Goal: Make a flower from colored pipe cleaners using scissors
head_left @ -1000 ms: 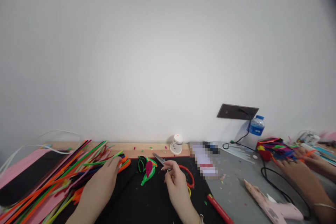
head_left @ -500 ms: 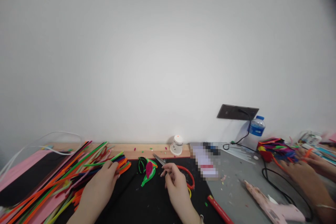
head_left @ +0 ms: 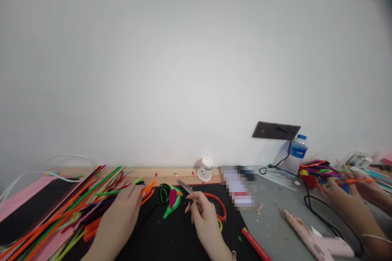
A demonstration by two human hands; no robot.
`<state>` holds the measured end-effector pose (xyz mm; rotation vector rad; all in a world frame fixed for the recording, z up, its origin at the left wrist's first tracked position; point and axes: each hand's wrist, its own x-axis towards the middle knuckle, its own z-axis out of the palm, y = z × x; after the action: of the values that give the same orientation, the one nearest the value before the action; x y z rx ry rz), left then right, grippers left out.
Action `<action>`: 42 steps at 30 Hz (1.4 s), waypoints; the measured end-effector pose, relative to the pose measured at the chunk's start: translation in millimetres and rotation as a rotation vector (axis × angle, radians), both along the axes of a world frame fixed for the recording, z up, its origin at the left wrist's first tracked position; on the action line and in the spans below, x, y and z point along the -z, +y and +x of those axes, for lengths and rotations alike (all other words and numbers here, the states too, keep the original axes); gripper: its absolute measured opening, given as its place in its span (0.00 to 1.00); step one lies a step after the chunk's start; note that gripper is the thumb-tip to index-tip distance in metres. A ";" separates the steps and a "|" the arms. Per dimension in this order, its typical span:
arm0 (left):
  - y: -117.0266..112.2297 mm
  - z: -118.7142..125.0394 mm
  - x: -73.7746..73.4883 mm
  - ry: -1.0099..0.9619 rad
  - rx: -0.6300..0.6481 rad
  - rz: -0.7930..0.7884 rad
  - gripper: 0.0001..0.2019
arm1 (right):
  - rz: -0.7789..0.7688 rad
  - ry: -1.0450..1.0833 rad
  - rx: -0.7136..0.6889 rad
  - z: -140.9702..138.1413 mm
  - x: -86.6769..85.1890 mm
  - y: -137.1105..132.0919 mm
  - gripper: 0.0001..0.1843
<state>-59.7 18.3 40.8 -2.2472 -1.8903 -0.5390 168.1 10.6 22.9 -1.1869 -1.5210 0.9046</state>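
Note:
At the left, my left hand (head_left: 121,214) is closed over the pile of pipe cleaners. Bent orange pipe cleaners (head_left: 148,192) stick out past its fingertips. My right hand (head_left: 206,220) is above the black mat with fingers curled in; what lies between them, if anything, is too small to make out. Scissors with red handles (head_left: 222,206) lie behind and partly under it, their blades pointing far left. Between my hands rests a green and magenta pipe-cleaner piece (head_left: 173,200), beside a black and green one (head_left: 164,193).
A white paper cup (head_left: 205,170) stands against the wall. On the right are a red-handled tool (head_left: 255,244), a pink glue gun (head_left: 318,238), a black cable (head_left: 320,212) and a water bottle (head_left: 298,147). A co-worker's hands (head_left: 346,197) hold something orange at far right.
My left hand has moved slightly right and the orange pipe cleaners by its fingers now stick up more. My right hand has barely shifted. The co-worker's hands have moved a little.

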 end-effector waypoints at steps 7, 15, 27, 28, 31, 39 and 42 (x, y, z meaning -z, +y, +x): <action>-19.2 44.5 2.8 0.016 0.191 -0.316 0.16 | -0.177 0.204 -0.229 -14.0 -2.5 -8.9 0.08; -18.3 38.8 8.0 -0.114 0.185 -0.300 0.15 | -0.087 -0.192 -0.181 -4.7 1.2 -10.7 0.05; -12.2 30.3 17.8 -0.192 0.165 -0.179 0.16 | 0.150 -0.736 -0.519 -35.6 13.6 -23.4 0.06; -11.0 30.0 21.1 -0.178 0.177 -0.173 0.17 | 0.106 -0.670 -0.495 -31.6 10.2 -24.1 0.09; -8.2 28.3 28.5 -0.146 0.223 -0.169 0.18 | 0.045 -0.472 -0.361 -22.7 2.5 -24.2 0.13; -18.6 34.8 12.4 -0.300 0.271 -0.258 0.18 | -0.302 0.321 -0.226 -17.2 -0.3 -3.3 0.05; -23.7 39.9 5.8 -0.415 0.302 -0.256 0.17 | -0.283 0.461 -0.195 -13.3 -2.6 0.4 0.09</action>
<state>-19.8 -5.4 34.9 -2.7940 -1.8908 -0.9166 154.8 11.0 25.5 -0.9431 -1.1689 1.4514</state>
